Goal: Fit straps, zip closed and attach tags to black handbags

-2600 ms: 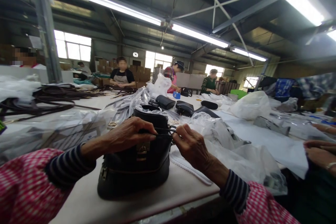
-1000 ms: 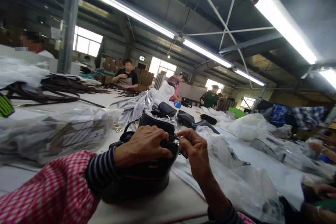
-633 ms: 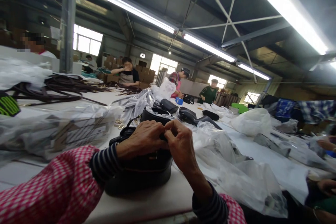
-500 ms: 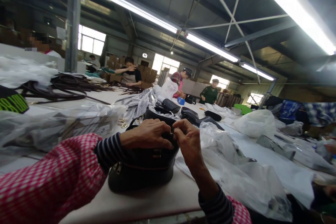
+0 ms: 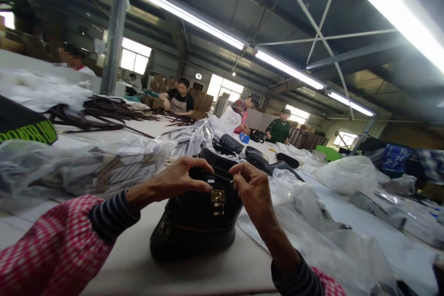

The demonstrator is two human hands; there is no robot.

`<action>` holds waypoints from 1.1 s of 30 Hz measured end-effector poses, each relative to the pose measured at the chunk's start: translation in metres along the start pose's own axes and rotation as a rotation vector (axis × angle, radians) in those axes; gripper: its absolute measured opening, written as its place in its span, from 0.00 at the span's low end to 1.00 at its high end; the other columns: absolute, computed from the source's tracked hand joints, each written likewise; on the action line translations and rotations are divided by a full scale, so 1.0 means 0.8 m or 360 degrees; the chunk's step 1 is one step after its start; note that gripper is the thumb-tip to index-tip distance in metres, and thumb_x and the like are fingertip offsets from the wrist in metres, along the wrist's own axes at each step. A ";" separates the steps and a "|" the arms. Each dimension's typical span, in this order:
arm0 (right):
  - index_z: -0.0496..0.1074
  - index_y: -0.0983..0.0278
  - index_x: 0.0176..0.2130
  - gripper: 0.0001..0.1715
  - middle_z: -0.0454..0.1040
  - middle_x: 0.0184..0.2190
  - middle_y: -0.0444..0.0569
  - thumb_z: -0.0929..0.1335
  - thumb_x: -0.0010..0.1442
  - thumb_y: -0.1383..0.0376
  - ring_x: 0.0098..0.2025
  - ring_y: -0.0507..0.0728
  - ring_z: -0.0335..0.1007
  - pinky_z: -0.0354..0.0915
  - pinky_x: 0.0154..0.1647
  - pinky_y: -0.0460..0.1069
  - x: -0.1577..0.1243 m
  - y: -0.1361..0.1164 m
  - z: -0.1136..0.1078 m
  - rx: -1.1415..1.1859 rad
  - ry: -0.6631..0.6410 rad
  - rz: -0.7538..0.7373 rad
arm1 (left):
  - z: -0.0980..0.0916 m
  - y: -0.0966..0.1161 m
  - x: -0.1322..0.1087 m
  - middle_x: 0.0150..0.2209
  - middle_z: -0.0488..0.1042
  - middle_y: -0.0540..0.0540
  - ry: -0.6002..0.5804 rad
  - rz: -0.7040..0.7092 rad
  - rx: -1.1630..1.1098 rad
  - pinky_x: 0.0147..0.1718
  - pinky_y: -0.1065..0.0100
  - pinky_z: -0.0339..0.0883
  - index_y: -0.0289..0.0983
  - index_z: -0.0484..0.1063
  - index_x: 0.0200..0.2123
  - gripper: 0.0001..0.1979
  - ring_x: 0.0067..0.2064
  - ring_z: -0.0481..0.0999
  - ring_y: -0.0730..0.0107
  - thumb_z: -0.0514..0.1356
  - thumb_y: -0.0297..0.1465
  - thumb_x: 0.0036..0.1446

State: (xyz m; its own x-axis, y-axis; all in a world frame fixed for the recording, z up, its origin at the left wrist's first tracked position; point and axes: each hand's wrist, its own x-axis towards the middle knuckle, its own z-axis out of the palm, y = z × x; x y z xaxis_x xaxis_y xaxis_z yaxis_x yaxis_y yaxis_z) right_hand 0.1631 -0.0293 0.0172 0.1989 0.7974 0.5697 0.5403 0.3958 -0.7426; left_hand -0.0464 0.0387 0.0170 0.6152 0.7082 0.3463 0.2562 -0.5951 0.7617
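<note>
A small black handbag [image 5: 194, 222] with a gold clasp [image 5: 218, 201] stands on the white table [image 5: 138, 268] right in front of me. My left hand [image 5: 176, 178] curls over the bag's top left, its fingers pinched on a thin black strap [image 5: 217, 177]. My right hand [image 5: 251, 187] is closed at the top right of the bag and pinches the same strap at its other end. The strap runs taut between the two hands across the bag's top.
Clear plastic bags [image 5: 312, 222] lie heaped to the right, and bagged packets [image 5: 86, 166] to the left. More black bags [image 5: 256, 157] and dark straps [image 5: 93, 113] lie farther back. Several other people [image 5: 180, 97] work along the far side of the table.
My hands, pressed together on top of the bag half a second ago, have drawn apart with the strap stretched between them. The gold clasp now shows. The view has shifted left.
</note>
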 end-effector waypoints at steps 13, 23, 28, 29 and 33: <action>0.74 0.64 0.33 0.09 0.67 0.18 0.40 0.66 0.51 0.63 0.18 0.49 0.55 0.49 0.18 0.44 0.005 0.003 0.001 0.0288 -0.0070 0.0224 | 0.026 -0.018 -0.049 0.60 0.70 0.44 0.0416 0.0208 -0.0428 0.56 0.58 0.69 0.49 0.56 0.66 0.50 0.56 0.74 0.56 0.77 0.40 0.43; 0.71 0.63 0.34 0.06 0.67 0.21 0.39 0.65 0.53 0.67 0.20 0.48 0.58 0.54 0.20 0.43 -0.006 -0.015 0.023 0.0246 -0.0196 0.0030 | 0.041 -0.009 -0.049 0.36 0.76 0.51 0.0366 -0.0086 -0.0740 0.35 0.70 0.68 0.38 0.72 0.47 0.25 0.38 0.74 0.68 0.74 0.34 0.47; 0.72 0.62 0.33 0.06 0.67 0.23 0.39 0.65 0.56 0.69 0.24 0.48 0.61 0.57 0.25 0.44 -0.008 -0.051 0.057 0.0176 -0.0463 -0.0225 | 0.054 -0.020 -0.039 0.33 0.73 0.54 0.0412 -0.0005 -0.0877 0.30 0.73 0.64 0.35 0.71 0.39 0.18 0.33 0.70 0.73 0.72 0.30 0.46; 0.72 0.62 0.32 0.06 0.67 0.23 0.39 0.65 0.56 0.69 0.24 0.48 0.61 0.57 0.26 0.44 -0.006 -0.054 0.060 0.0185 -0.0477 -0.0219 | 0.054 -0.022 -0.040 0.33 0.73 0.54 0.0415 0.0002 -0.0893 0.31 0.73 0.64 0.36 0.71 0.40 0.18 0.34 0.70 0.73 0.73 0.30 0.47; 0.73 0.63 0.32 0.06 0.70 0.24 0.39 0.65 0.54 0.70 0.23 0.48 0.60 0.57 0.26 0.44 0.000 -0.055 0.059 0.0237 -0.0510 -0.0119 | 0.043 -0.025 -0.046 0.41 0.75 0.53 0.0346 0.0089 -0.0857 0.40 0.70 0.67 0.40 0.73 0.48 0.22 0.43 0.73 0.67 0.73 0.32 0.50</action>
State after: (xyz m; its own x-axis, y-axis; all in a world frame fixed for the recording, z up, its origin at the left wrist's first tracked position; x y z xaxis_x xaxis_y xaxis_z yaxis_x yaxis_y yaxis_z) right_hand 0.1010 -0.0254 0.0331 -0.1155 0.8567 0.5026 0.4138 0.5015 -0.7597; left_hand -0.0485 0.0115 -0.0300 0.4349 0.7769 0.4553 -0.2227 -0.3972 0.8903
